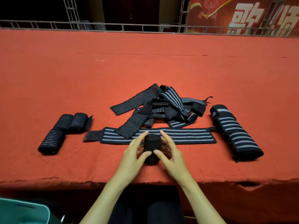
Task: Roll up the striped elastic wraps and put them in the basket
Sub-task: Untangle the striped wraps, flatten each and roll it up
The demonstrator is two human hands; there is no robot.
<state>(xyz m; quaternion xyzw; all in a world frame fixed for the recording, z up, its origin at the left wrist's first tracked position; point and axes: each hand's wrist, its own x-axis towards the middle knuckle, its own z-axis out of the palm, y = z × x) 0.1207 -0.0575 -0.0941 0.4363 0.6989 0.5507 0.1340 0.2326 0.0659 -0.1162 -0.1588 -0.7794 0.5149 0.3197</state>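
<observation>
A small black rolled wrap sits near the front of the red table. My left hand and my right hand grip it from either side, thumbs on its near part, fingers curled round its far end. Just behind it a long black wrap with grey stripes lies flat across the table. Further back is a tangled heap of unrolled striped wraps. No basket shows in view.
Three rolled wraps lie at the left. A large striped roll lies at the right. The table's front edge runs just below my wrists. A teal object is at the lower left. A metal railing runs behind the table.
</observation>
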